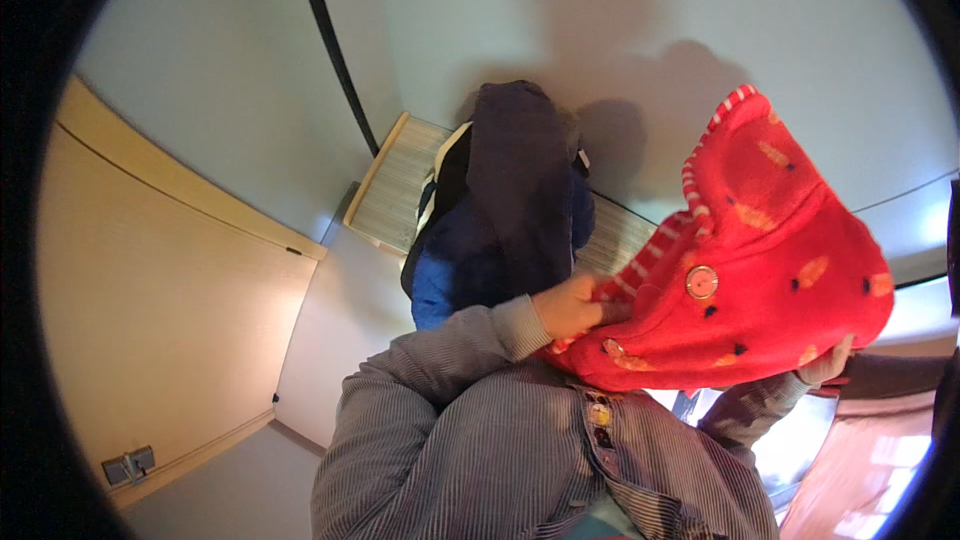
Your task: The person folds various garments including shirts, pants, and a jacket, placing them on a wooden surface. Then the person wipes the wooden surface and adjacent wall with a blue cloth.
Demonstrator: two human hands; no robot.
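A red fleece jacket (760, 290) with an orange carrot pattern, big round buttons and a red-and-white striped lining spreads out in front of me on the right. My left hand (572, 307) is closed on its striped left edge, with part of the fingers hidden in the cloth. At its lower right edge my right hand (828, 360) grips the fabric; the garment covers most of that hand. The pointed upper part of the jacket stands up toward the wall. Beyond my left hand lies a pile of dark blue and black clothes (510, 190).
The clothes rest on a wood-grain ledge (388, 185) against a pale wall (450, 20). To the left is a light wooden door (170, 290) with a metal latch (128, 465). A pinkish curtain-like cloth (860, 470) hangs at the lower right beside bright light.
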